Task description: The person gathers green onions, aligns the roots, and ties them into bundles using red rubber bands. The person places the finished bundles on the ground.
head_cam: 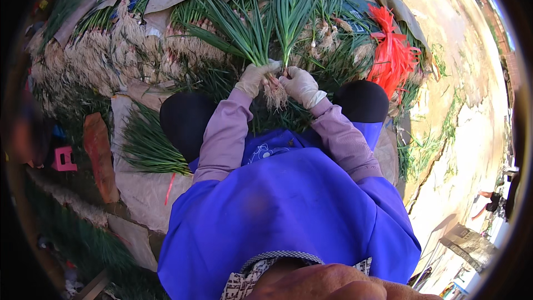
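Note:
My left hand [257, 78], in a pale thin glove, is closed around a bunch of green onions [275, 91], with leaves fanning upward and pinkish bulbs and roots hanging below the fist. Close on its right, my right hand [300, 85], gloved alike, pinches more green onions [291, 21] near their bulbs, leaves pointing up. The two hands nearly touch above my lap. Beyond them lies a long heap of green onions [195, 43] with roots towards me, partly under paper and sacking.
Red plastic ties [391, 50] hang on the heap at the right. A tied green onion bundle [154, 146] lies on a pale sheet [137, 193] at my left. Farther left are a pink plastic stool [64, 159] and a blurred person [27, 129]. My knees flank the hands.

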Available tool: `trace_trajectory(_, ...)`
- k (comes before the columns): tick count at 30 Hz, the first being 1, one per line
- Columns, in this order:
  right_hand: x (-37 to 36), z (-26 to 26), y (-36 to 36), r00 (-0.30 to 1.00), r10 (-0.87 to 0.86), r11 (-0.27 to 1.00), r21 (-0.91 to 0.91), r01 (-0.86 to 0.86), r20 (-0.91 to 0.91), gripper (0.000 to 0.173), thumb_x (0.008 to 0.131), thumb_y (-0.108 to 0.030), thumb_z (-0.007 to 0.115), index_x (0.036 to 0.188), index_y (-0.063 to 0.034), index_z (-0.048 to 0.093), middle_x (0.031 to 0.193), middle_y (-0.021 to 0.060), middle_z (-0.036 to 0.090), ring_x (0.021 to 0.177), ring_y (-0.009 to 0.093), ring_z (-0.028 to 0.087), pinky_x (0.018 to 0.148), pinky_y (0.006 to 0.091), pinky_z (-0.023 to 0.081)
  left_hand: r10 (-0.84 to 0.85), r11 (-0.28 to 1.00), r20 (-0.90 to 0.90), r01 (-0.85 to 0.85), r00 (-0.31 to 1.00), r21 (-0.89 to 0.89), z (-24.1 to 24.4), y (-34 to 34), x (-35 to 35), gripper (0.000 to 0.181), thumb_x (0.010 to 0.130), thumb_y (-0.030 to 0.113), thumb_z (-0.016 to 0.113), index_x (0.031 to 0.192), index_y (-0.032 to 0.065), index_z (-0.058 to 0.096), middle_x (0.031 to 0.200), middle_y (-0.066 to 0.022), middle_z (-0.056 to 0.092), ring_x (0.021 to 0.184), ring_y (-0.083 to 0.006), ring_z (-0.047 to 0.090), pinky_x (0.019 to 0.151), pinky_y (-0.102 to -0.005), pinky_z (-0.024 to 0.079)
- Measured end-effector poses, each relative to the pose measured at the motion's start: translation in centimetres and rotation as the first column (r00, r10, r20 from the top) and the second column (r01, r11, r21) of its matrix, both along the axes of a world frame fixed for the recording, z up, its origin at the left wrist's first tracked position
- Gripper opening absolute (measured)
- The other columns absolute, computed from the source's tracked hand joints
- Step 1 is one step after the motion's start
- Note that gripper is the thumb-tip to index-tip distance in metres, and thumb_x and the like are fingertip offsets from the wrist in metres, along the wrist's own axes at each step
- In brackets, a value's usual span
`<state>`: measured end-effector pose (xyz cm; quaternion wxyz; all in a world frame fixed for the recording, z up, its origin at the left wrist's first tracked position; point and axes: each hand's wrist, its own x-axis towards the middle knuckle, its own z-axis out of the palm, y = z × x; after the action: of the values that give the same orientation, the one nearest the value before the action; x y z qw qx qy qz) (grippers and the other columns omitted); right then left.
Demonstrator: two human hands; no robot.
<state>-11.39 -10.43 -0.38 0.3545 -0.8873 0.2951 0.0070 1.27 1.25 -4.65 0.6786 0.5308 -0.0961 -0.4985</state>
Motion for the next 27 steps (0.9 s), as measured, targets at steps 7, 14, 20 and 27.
trace_trajectory(7,-1.4,0.5,-0.6,0.965,0.217,0.974,-0.037,-0.225,-0.151,0.028,0.082,-0.028,0.06,0.093,-0.0026,0.064,0.088,0.0208,0.067,0.086,0.036,0.064,0.075,0.0432,0.051,0.005,1.0,-0.015,-0.004,1.0,0.011,-0.9,-1.0,-2.2,0.015,0.079,0.013,0.075,0.079,0.0001,0.068,0.067,-0.0061,0.065,0.046,-0.0112,0.057,0.038,-0.0221,0.038)
trace_trajectory(14,2.9,-0.8,0.1,0.955,0.034,0.854,-0.505,0.126,0.296,0.022,0.073,-0.021,0.069,0.089,-0.0078,0.061,0.091,0.0132,0.058,0.081,0.034,0.062,0.069,0.0444,0.051,0.161,0.964,0.203,-0.198,0.966,0.175,-1.7,-1.8,-2.9,0.018,0.075,0.008,0.074,0.089,-0.0002,0.066,0.08,-0.0062,0.067,0.066,-0.0165,0.063,0.059,-0.0307,0.049)
trace_trajectory(20,1.6,-1.8,0.2,0.878,-0.328,0.77,0.637,0.034,0.349,0.012,0.094,-0.015,0.057,0.09,-0.0031,0.058,0.085,0.0079,0.063,0.063,0.02,0.061,0.059,0.0335,0.05,0.193,0.977,0.194,-0.169,0.962,-0.131,-2.1,-1.0,-2.9,0.015,0.076,0.003,0.072,0.089,0.0025,0.066,0.079,-0.004,0.065,0.064,-0.0128,0.061,0.057,-0.0288,0.05)
trace_trajectory(27,-2.4,0.6,-4.3,0.713,-0.652,0.292,0.953,-0.076,0.257,0.005,0.093,-0.004,0.053,0.095,0.0004,0.053,0.088,0.0112,0.061,0.078,0.028,0.067,0.077,0.0386,0.058,-0.018,0.993,0.079,0.027,0.997,-0.112,5.0,0.0,-2.3,0.015,0.078,0.008,0.073,0.085,-0.0007,0.063,0.07,-0.0121,0.066,0.052,-0.0161,0.061,0.045,-0.0251,0.046)
